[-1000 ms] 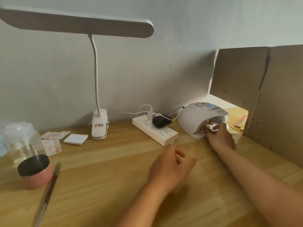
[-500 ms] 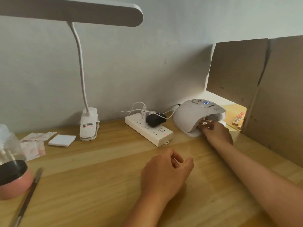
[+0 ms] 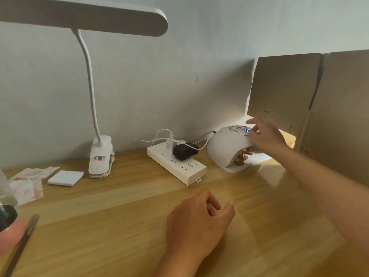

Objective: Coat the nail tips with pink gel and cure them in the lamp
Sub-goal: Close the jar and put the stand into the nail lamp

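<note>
The white dome-shaped curing lamp [image 3: 225,148] stands at the back right of the wooden desk, its blue display lit on top. Inside its opening sit nail tips on wooden clips [image 3: 242,157]. My right hand [image 3: 263,135] hovers over the lamp's top panel, fingers loosely spread, fingertips at the display and holding nothing. My left hand [image 3: 199,220] rests on the desk in the middle foreground, fingers loosely curled and empty. A pink jar with a black lid [image 3: 9,226] sits at the far left edge.
A white power strip [image 3: 179,166] with a black adapter and a white charger lies left of the lamp. A clip-on desk lamp [image 3: 100,156] stands at the back left beside a white pad [image 3: 65,177] and stained wipes [image 3: 28,182]. A thin tool [image 3: 22,244] lies front left. Cardboard panels [image 3: 299,92] stand at right.
My right hand left the lamp's opening, leaving the clipped nail tips inside, and rose to the top panel by the display. My left hand stayed on the desk.
</note>
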Demonstrator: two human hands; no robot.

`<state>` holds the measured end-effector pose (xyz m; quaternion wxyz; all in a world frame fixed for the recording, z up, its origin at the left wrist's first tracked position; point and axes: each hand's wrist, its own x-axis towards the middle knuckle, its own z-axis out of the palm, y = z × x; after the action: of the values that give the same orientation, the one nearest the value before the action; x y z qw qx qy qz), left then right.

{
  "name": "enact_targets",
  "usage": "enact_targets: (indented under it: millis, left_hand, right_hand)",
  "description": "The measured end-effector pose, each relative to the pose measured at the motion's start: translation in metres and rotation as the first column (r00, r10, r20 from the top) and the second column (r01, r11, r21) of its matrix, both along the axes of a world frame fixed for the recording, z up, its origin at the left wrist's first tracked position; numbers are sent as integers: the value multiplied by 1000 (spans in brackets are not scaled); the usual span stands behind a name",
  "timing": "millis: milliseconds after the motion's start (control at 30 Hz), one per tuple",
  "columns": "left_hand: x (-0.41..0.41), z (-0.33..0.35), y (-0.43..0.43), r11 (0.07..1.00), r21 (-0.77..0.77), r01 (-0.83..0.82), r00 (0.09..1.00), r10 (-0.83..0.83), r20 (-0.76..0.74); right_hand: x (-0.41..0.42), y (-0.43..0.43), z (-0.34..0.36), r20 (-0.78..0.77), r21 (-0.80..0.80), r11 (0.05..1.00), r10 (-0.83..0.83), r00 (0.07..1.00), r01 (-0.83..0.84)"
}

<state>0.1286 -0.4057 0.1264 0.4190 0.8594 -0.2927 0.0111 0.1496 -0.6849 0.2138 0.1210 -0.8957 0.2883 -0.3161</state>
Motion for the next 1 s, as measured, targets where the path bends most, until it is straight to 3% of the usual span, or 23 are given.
enact_targets:
  millis: [67, 133, 367, 533, 667, 767, 800, 867, 933, 1000]
  left_hand:
    - [0, 0, 1, 1000, 0, 2, 1000, -2, -1]
    - [1, 0, 1, 1000, -5, 1, 1000, -1, -5]
    - [0, 1, 1, 1000, 1, 8, 1000, -8, -12]
    - [-1, 2, 2, 1000, 2, 16, 1000, -16, -14]
    - [-1, 1, 2, 1000, 9, 16, 1000, -16, -9]
    - [-1, 1, 2, 1000, 19, 19, 1000, -19, -12]
    - [0, 2, 2, 1000, 15, 22, 999, -22, -24]
    - [1, 2, 3, 1000, -4, 26, 999, -26, -48]
    - [2, 2, 4, 1000, -15, 20, 998, -21, -54]
    - [0, 3, 3, 1000, -7, 19, 999, -19, -42]
  right_hand:
    - [14, -13, 8, -202, 35, 999, -17, 979, 25]
    - [23, -21, 8, -284, 25, 998, -44, 958, 53]
    - [29, -28, 15, -256, 157, 988, 43, 966, -3]
    - [28, -23, 13, -328, 21, 999, -38, 944, 48]
    - [21, -18, 4, -353, -220, 975, -105, 930, 27]
    - [19, -14, 14, -388, -124, 992, -60, 920, 13]
    - [17, -13, 17, -340, -40, 999, -16, 940, 3]
    - [6, -11, 7, -22, 111, 994, 22, 1000, -19]
    - [-11, -1, -21, 302, 171, 980, -148, 942, 100]
    - [-24, 7, -46, 300, 219, 948, -291, 909, 231]
